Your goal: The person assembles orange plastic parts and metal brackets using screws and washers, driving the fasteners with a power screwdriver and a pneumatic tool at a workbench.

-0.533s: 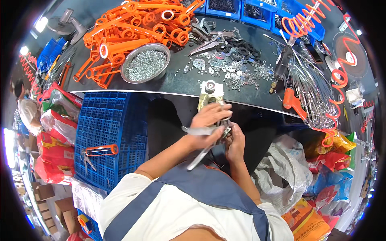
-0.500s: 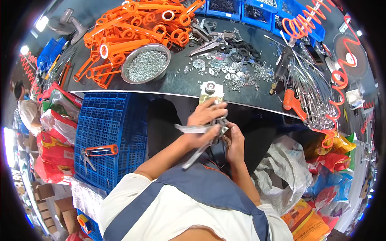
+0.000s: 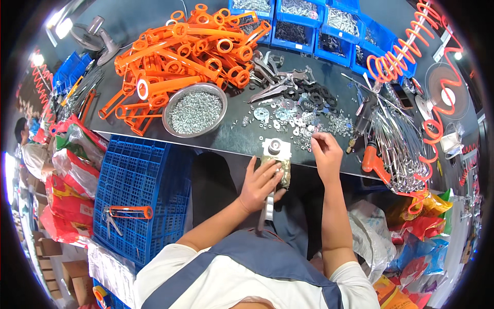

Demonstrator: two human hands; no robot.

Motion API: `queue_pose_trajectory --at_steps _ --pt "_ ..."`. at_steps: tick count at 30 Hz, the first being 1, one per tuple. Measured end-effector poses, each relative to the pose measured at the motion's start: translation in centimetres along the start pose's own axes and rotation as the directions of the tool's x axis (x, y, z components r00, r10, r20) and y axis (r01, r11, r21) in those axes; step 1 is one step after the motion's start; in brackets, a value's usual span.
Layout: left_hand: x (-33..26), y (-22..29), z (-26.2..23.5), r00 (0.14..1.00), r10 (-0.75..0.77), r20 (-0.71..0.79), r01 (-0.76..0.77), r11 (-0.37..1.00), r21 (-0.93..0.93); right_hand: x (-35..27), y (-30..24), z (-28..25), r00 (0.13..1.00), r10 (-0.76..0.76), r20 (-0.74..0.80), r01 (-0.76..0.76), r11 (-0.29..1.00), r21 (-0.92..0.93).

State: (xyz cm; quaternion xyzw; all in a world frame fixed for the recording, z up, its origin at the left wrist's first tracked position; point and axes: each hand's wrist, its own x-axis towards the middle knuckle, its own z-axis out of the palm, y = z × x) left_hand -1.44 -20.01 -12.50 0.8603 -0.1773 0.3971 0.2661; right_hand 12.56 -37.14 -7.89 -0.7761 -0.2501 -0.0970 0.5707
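Note:
My left hand is closed round a silver-grey metal caulking gun handle, whose lower end sticks out toward my lap. Its fingertips lie against a small fixture with a white plate and round dark-centred top, mounted at the table's front edge. The palm hides most of the handle. Out to the right, my right hand reaches over the table edge, thumb and fingertips pinched at the loose washers and nuts. Whatever lies between those fingertips is too small to make out.
Orange caulking gun frames are heaped at the back left, beside a steel bowl of small metal parts. Blue bins line the back. Metal rods and an orange-handled power tool lie right. A blue crate stands left.
My right hand has left the metal handle and moved up and right to the loose hardware. My left hand has shifted down slightly, keeping the handle, which now points more straight toward me.

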Motion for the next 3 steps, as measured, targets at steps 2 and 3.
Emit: queue_pose_trajectory --at_steps 2,3 --pt "0.0 0.5 0.8 0.999 -0.049 -0.017 0.05 0.998 0.024 3.5 0.7 0.9 0.995 -0.039 0.087 0.051 0.987 -0.152" --pt "0.0 0.7 1.0 0.996 -0.088 -0.01 0.088 0.996 -0.007 5.5 1.1 1.7 0.983 -0.058 0.176 0.108 0.95 -0.293"
